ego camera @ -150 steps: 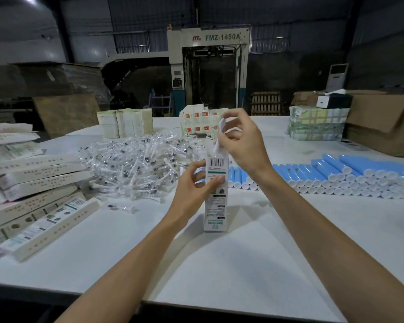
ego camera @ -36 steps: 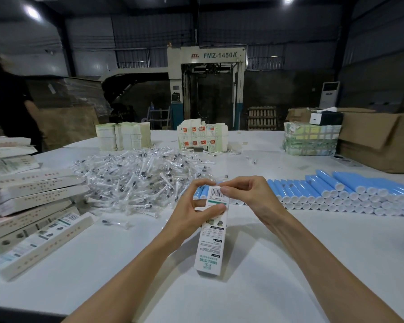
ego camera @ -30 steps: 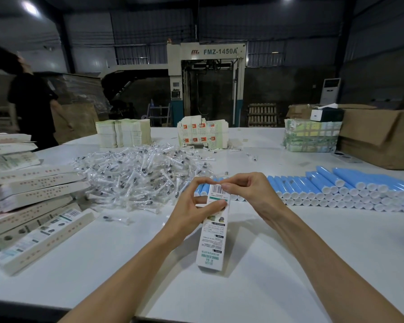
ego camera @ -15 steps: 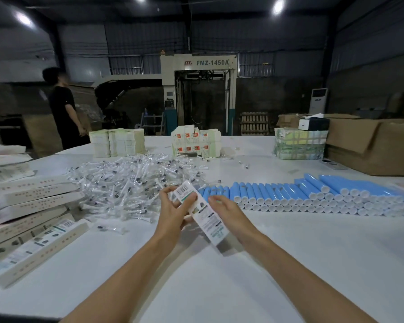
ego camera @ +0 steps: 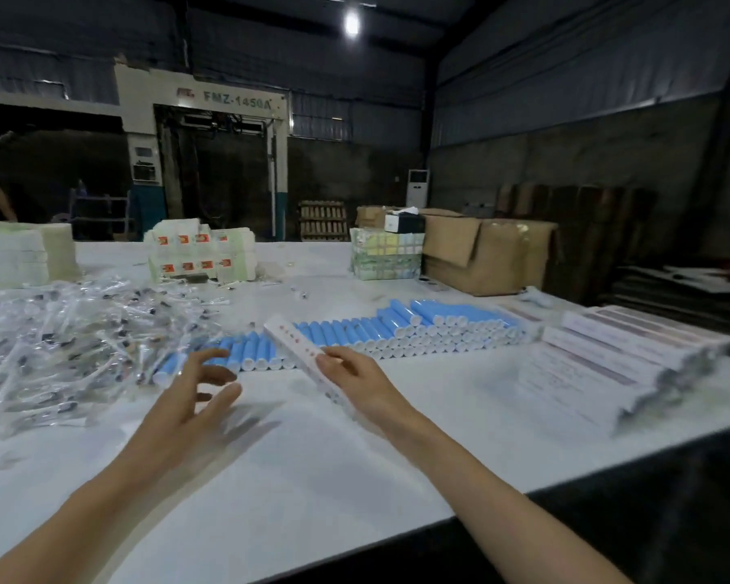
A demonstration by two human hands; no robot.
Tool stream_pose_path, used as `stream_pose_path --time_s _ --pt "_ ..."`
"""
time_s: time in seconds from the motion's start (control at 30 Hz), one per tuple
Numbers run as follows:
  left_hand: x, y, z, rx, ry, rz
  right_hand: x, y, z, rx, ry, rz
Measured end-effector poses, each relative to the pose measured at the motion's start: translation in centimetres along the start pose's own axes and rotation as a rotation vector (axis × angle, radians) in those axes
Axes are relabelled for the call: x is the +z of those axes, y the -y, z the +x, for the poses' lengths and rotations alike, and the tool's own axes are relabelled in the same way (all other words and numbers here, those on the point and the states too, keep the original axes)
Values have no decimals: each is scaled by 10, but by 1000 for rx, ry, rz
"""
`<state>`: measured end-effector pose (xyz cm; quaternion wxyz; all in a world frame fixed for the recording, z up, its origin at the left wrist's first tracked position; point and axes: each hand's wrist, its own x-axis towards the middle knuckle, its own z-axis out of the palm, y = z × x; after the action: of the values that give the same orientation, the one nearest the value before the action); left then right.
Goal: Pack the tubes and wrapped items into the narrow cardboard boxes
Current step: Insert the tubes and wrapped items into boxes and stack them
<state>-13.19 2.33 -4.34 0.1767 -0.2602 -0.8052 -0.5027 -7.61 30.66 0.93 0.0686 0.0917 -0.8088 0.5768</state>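
The right hand [ego camera: 357, 387] is grasping a narrow box [ego camera: 296, 344] with its fingers, tilted above the middle of the counter [ego camera: 312, 478], just in front of the row of blue tubes [ego camera: 397, 330]. The left hand [ego camera: 186, 400] is hovering beside it, fingers released and spread, near the wrapped items [ego camera: 60, 343] at the left edge.

A brown carton [ego camera: 485, 255] stands at the white table's [ego camera: 312, 478] far right; a pale machine [ego camera: 203, 162] rises behind.
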Motion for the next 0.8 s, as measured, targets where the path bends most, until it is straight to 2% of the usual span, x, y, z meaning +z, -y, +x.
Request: stream_pose_path --time_s 0.13,0.23,0.37,0.5,0.67,0.8 --pt "2 22 3 140 27 194 -101 -15 -14 -103 -306 -291" --pt "1 45 12 188 17 262 -184 -18 -24 -133 -526 -619" --pt "1 61 19 201 7 291 -282 -10 -41 -12 -715 -1008" --pt "1 68 20 199 1 309 -352 -4 -54 207 -775 -1215" --pt "1 62 15 169 -13 284 -408 -14 -64 412 -732 -1277" --pt "2 52 11 178 5 284 -420 -23 -68 526 -682 -1270"
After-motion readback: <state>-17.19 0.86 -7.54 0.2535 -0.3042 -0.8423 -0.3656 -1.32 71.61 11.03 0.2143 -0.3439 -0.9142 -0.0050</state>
